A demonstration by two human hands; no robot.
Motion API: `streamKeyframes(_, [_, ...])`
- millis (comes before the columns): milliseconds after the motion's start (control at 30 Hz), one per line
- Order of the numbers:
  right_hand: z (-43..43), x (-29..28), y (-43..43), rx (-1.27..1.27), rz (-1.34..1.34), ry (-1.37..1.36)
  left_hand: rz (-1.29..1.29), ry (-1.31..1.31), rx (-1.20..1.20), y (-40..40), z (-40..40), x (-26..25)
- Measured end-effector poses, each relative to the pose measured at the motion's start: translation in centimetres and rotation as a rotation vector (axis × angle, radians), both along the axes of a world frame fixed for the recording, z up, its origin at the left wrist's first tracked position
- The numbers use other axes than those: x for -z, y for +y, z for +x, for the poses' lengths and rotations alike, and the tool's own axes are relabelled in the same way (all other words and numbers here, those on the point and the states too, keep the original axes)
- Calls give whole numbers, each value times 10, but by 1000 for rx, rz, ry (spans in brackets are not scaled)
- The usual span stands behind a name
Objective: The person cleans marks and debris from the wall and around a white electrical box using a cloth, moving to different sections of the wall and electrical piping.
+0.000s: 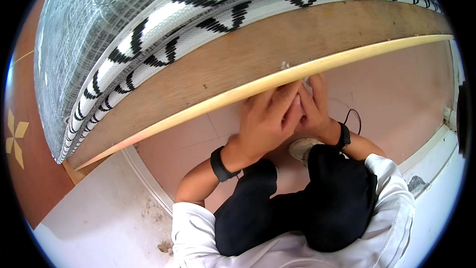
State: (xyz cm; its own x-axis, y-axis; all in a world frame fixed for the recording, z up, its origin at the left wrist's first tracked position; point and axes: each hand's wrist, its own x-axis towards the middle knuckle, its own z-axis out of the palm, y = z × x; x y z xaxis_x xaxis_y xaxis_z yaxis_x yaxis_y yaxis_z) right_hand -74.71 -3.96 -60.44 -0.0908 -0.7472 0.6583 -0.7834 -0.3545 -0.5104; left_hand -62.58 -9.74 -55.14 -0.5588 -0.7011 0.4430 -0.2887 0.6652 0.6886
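Observation:
My left hand [266, 119] and my right hand [316, 106] meet just below the pale wooden edge [223, 95] of a plywood board [238, 57]. Their fingers are bent and overlap, and several fingertips pass out of sight beneath that edge. A small whitish bit shows by the right fingertips, too little to name. Whether either hand grips something is hidden. Each wrist wears a black band, the left band [222, 164] and the right band [343, 136].
Stacked mattresses or cushions with black-and-white patterned sides [260, 5] rest on the board. Below lies a pinkish tiled floor [386, 93], with a thin black cable [359, 119] beyond my right wrist. White walls [111, 208] flank me, the left one stained. A brown panel [41, 149] stands far left.

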Motion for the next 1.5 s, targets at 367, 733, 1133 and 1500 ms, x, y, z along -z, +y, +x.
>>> streamKeyframes(367, [43, -78, -36, -276, -406, -182, -383, -64, 80, -13, 73, -91])
streamKeyframes(733, [41, -149, -61, -352, -22, 16, -127, -319, -285, -25, 74, -135])
streamKeyframes(1133, [-34, -177, -52, -314, 135, 255, -159, -264, -49, -49, 5, -124])
streamKeyframes(1500, [49, -150, -91, -544, 61, 42, 54, -466, -301, -44, 95, -142])
